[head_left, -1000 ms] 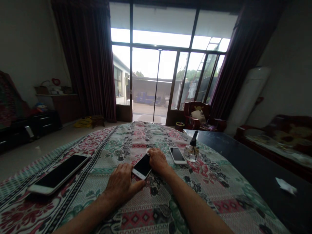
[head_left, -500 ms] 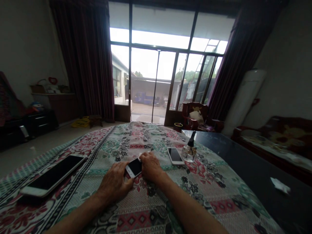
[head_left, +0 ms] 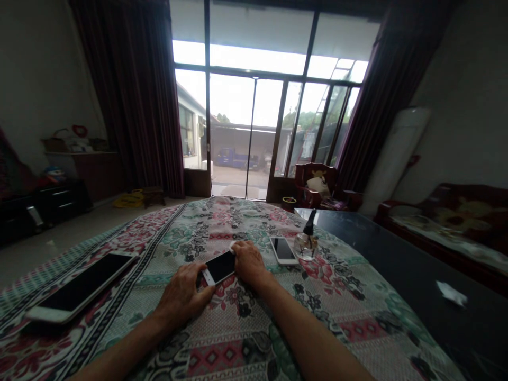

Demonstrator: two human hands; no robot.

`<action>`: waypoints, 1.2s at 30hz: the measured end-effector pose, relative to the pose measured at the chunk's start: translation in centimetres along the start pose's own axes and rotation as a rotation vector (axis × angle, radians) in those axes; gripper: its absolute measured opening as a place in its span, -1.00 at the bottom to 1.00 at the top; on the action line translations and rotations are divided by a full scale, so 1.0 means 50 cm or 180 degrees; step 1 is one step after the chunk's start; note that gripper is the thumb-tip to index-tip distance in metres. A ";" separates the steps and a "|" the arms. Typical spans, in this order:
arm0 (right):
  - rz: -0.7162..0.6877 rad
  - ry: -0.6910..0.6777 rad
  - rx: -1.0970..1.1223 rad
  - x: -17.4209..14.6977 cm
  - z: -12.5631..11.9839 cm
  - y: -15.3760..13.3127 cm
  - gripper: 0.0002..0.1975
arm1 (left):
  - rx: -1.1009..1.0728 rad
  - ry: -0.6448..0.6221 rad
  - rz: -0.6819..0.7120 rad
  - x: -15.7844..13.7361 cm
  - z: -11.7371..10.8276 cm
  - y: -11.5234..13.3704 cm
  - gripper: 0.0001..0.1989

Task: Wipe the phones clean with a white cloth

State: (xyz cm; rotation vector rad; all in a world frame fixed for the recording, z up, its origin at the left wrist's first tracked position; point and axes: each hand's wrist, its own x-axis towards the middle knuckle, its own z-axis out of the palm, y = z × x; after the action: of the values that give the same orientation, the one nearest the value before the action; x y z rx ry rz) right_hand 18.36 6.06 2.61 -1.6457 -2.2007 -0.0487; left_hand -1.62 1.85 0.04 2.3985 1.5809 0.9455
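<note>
A white smartphone with a dark screen lies tilted on the flowered tablecloth. My left hand grips its near left end between thumb and fingers. At the far right end, the closed fingers of my right hand press a white tissue against the phone; only a small bit of the tissue shows. Just right of that hand rests a second white phone, screen up. Beside it stands a clear spray bottle with a black nozzle. A large white tablet lies off to the left.
The patterned tablecloth covers the table under my arms. To the right is a dark glossy tabletop with a crumpled white tissue on it. A wooden armchair stands near the glass doors, and a wooden sofa at the right.
My right hand has shifted a little to the right along the phone, uncovering more of its screen. The left hand keeps its hold, and the whole view has moved slightly.
</note>
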 end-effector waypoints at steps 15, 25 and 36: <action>-0.0004 -0.0040 -0.0117 -0.011 -0.003 -0.010 -0.74 | -0.0079 0.0089 0.0145 -0.001 0.009 -0.011 -0.70; -0.0822 -0.0180 0.0207 -0.024 0.000 -0.050 -0.74 | -0.0106 0.0006 0.0184 0.000 -0.003 0.000 -0.84; -0.0141 0.0011 0.0077 0.004 0.007 0.007 -0.68 | -0.0080 -0.0021 0.0126 0.001 0.003 -0.006 -0.81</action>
State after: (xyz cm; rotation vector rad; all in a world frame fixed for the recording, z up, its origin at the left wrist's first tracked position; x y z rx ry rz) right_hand 18.53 6.43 2.27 -1.5828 -2.2267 -0.0368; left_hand -1.76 2.04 -0.17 2.4220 1.5157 0.9576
